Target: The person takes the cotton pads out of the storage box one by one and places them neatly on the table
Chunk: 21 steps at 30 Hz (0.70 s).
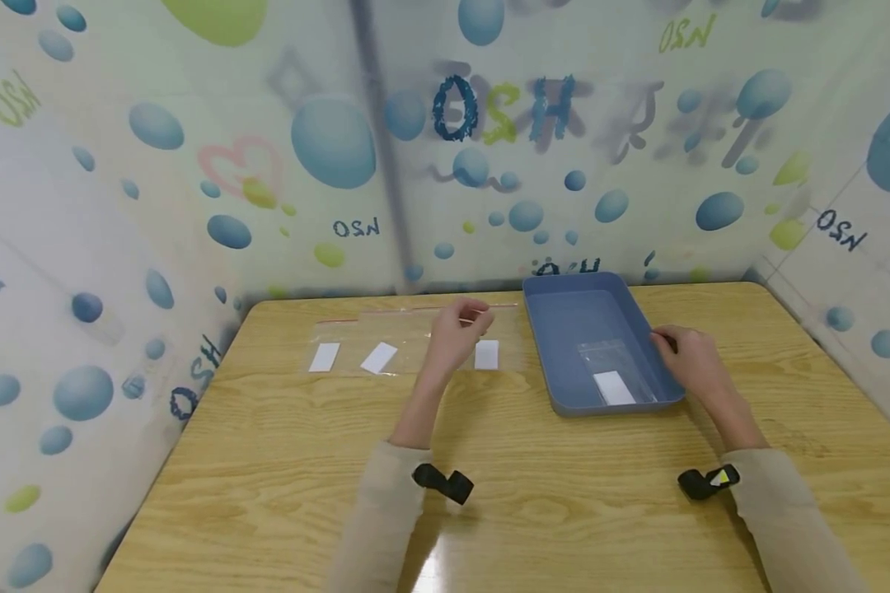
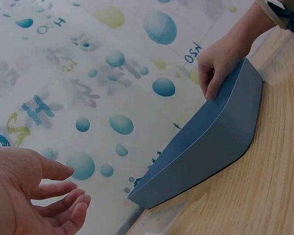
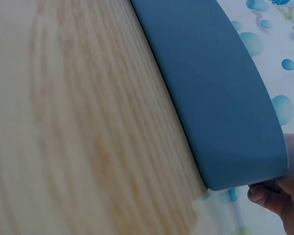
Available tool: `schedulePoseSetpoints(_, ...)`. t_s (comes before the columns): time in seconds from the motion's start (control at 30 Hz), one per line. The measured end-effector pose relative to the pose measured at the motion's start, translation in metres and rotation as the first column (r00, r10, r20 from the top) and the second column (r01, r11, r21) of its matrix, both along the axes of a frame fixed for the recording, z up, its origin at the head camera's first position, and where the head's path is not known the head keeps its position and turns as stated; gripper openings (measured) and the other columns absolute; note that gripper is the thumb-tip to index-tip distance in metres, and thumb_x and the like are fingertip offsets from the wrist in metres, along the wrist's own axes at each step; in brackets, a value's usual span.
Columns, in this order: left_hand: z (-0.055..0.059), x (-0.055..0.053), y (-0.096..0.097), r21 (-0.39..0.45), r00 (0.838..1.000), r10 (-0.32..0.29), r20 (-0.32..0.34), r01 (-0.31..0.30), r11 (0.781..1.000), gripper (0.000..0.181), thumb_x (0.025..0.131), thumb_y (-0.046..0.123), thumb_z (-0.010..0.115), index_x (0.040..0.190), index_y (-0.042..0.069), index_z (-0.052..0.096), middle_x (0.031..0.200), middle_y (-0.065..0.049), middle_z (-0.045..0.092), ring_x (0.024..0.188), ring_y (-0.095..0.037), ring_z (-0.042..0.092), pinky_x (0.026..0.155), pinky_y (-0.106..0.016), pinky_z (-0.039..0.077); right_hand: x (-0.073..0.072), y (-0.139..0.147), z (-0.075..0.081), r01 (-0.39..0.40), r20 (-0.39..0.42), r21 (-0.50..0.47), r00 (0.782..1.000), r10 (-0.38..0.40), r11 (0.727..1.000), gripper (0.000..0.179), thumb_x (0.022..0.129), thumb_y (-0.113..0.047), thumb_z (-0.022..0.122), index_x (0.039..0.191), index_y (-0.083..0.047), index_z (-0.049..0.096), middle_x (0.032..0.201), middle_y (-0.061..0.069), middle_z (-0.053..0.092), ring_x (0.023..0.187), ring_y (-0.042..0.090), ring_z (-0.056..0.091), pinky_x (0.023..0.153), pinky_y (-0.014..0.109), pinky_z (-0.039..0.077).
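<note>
A blue-grey tray (image 1: 574, 387) sits on the table, its right rim pinched between the thumb and fingers of my right hand (image 1: 690, 358). Inside it lies a clear zip bag (image 1: 601, 356) with a white card (image 1: 613, 388) in it. My left hand (image 1: 456, 329) hovers over a row of clear zip bags left of the tray, fingers loosely bent and holding nothing. White cards show in these bags: one card (image 1: 324, 357) at the left, a tilted card (image 1: 379, 358), and another card (image 1: 486, 354) beside the left hand. The hand and forearm hide part of the row.
The wooden table (image 1: 282, 494) ends at a printed curtain (image 1: 475, 189) with blue and green spots, close behind the tray. More curtain hangs at both sides. A black wrist camera (image 1: 442, 483) is strapped on the left sleeve, another camera (image 1: 707, 483) on the right.
</note>
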<state>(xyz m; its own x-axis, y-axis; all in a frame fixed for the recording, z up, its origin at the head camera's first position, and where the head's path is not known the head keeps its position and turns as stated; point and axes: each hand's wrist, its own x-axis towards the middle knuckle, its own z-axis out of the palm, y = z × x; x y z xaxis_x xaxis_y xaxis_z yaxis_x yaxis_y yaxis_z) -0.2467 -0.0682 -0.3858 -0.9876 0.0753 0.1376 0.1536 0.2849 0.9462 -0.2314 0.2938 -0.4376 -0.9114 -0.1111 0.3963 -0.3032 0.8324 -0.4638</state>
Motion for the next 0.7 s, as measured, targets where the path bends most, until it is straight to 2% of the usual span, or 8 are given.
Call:
schedulePoseSetpoints(0.17, -0.003, 0.001, 0.018, 0.0, 0.999, -0.048, -0.002, 0.048, 0.999, 0.027, 0.099, 0.016, 0.065, 0.12, -0.001, 0.067, 0.106, -0.015, 0.068, 0.092, -0.027, 0.067, 0.077, -0.032, 0.056, 0.0, 0.0, 0.001, 0.003, 0.002, 0.004, 1.0, -0.003, 1.0, 0.022, 0.099, -0.001, 0.061, 0.108, 0.018, 0.066, 0.099, 0.035, 0.068, 0.084, 0.047, 0.066, 0.073, 0.06, 0.052)
schedulePoseSetpoints(0.47, -0.009, 0.005, 0.047, 0.005, 0.993, -0.117, 0.02, 0.117, 0.993, 0.026, 0.098, 0.012, 0.065, 0.118, -0.005, 0.066, 0.101, -0.015, 0.069, 0.088, -0.022, 0.066, 0.072, -0.026, 0.055, 0.001, -0.001, 0.002, 0.002, 0.022, -0.008, 1.0, -0.002, 1.0, 0.023, 0.1, -0.001, 0.06, 0.109, 0.019, 0.066, 0.1, 0.035, 0.067, 0.083, 0.046, 0.066, 0.072, 0.058, 0.053)
schedulePoseSetpoints(0.7, -0.011, 0.009, 0.066, -0.038, 0.989, -0.143, 0.033, 0.144, 0.989, 0.026, 0.098, 0.014, 0.067, 0.118, -0.003, 0.067, 0.104, -0.014, 0.069, 0.093, -0.021, 0.065, 0.072, -0.025, 0.054, 0.0, 0.0, 0.001, 0.003, 0.028, -0.007, 1.0, -0.003, 1.0, 0.023, 0.1, -0.002, 0.06, 0.109, 0.019, 0.066, 0.1, 0.035, 0.068, 0.083, 0.046, 0.067, 0.072, 0.058, 0.053)
